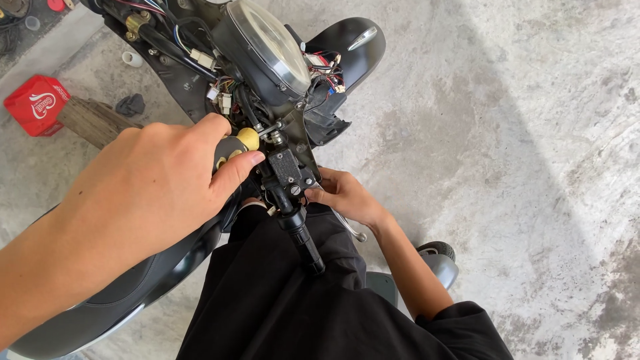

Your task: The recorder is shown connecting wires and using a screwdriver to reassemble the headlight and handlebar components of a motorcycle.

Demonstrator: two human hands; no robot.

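A red plastic crate sits on the rough, mottled concrete floor far left of the hands, with a weathered wooden block and a crumpled dark rag just beside it; what the crate contains cannot be seen. The left hand is closed around a screwdriver with a black-and-yellow rounded handle, its metal shaft pointing toward the scooter's stripped handlebar. Under that forearm lies the smooth, dark seat. Above the hands, the round, glass-faced gauge sits in a glossy black shell, with bundles of coloured wires and white connectors exposed around it. Between the hands is the boxy black metal brake cylinder, clamped to the bar above a ribbed black grip. The right hand curls against the cylinder's right side, fingertips touching it, with a silver lever just below. Black cloth covers the person's lap.
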